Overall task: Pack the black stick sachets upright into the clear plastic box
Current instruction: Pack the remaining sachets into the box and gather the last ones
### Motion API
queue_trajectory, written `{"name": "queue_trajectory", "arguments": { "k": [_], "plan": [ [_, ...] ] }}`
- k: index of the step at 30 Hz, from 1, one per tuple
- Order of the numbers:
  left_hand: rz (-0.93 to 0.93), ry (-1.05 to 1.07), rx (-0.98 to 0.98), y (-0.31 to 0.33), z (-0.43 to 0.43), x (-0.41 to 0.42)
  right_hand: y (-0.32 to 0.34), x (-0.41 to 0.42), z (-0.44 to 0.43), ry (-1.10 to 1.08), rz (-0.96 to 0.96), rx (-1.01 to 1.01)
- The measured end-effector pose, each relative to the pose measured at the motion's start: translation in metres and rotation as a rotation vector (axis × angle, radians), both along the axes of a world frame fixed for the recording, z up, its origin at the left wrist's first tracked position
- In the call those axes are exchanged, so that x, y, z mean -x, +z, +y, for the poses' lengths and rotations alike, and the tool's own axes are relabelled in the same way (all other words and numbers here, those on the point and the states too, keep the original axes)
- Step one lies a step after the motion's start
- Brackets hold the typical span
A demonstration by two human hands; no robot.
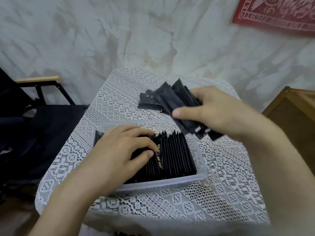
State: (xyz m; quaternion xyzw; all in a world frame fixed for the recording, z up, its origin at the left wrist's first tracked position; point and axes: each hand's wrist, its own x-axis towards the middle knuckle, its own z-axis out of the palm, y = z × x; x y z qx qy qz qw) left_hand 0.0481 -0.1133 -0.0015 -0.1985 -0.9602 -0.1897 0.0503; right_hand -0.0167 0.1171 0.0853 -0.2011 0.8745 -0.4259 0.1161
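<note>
**Sachets Held in Both Hands Over the Box**

A bundle of black stick sachets (177, 106) is gripped in the right hand (213, 113), with the thumb laid across the front of it and the fingers curled round behind. The bundle is held tilted, fanned a little at its lower end, above the far right corner of the clear plastic box (201, 178).

The box is set on a white lace tablecloth (170, 205), directly under the left hand (122, 150). It is largely filled with a row of packed sachets (177, 154) stood on edge. The left hand is laid over the left part of that row, its fingers bent down onto the sachet tops and the thumb pressed in against them, so that a group appears to be clasped. A sachet face with gold print is exposed just beside the thumb tip.

Beyond the right hand, a loose pile (150, 101) of more sachets is seen lying flat on the cloth, partly hidden by the bundle.

A dark folding chair (37, 80) is seen out past the left hand, and a wooden cabinet (293, 106) past the right.
</note>
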Motion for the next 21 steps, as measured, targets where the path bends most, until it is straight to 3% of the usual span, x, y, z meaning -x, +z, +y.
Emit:
{"name": "queue_trajectory", "arguments": {
  "k": [4, 13, 19, 21],
  "plan": [
    [-0.005, 0.007, -0.008, -0.001, 0.0, 0.0, -0.031, -0.02, -0.003, -0.068, -0.05, -0.104],
    [0.02, 0.008, -0.026, -0.002, 0.0, 0.001, -0.048, -0.037, -0.017, -0.176, 0.076, -0.377],
    [0.027, -0.002, -0.054, -0.003, 0.001, 0.002, -0.059, -0.041, -0.02, -0.218, 0.055, -0.396],
    [0.025, 0.001, -0.065, -0.003, 0.001, 0.003, -0.06, -0.04, -0.019, -0.214, 0.031, -0.321]
  ]
}}
